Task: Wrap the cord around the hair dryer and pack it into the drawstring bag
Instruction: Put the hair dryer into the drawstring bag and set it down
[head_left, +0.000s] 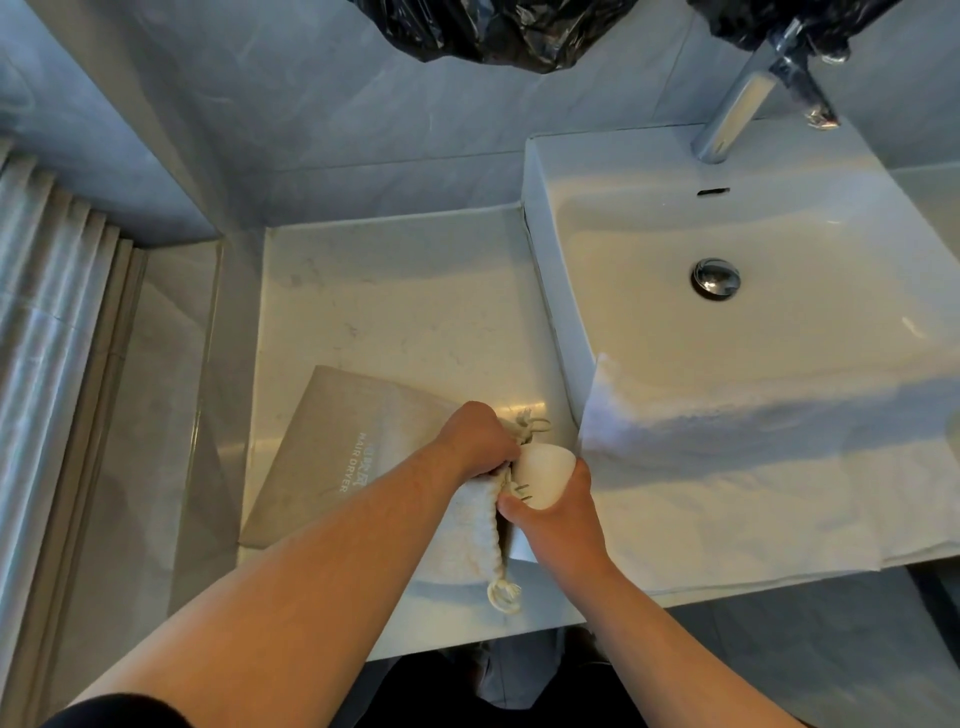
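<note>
A beige drawstring bag (332, 457) printed "HAIR DRYER" lies flat on the marble counter (395, 312), its gathered mouth facing right. My left hand (478, 439) grips that bunched mouth near the knotted drawstring ends (532, 423). My right hand (556, 512) holds the white hair dryer (543, 475) right at the bag's opening; only its rounded end shows. A second tasselled drawstring end (503, 595) hangs near the counter's front edge. The cord is hidden.
A white basin (727, 322) with a chrome drain (715, 278) and a tap (737, 111) stands to the right. A white towel (753, 467) drapes over its front rim. Black plastic bags (493, 31) hang at the top. A wall and curtain (52, 322) close the left.
</note>
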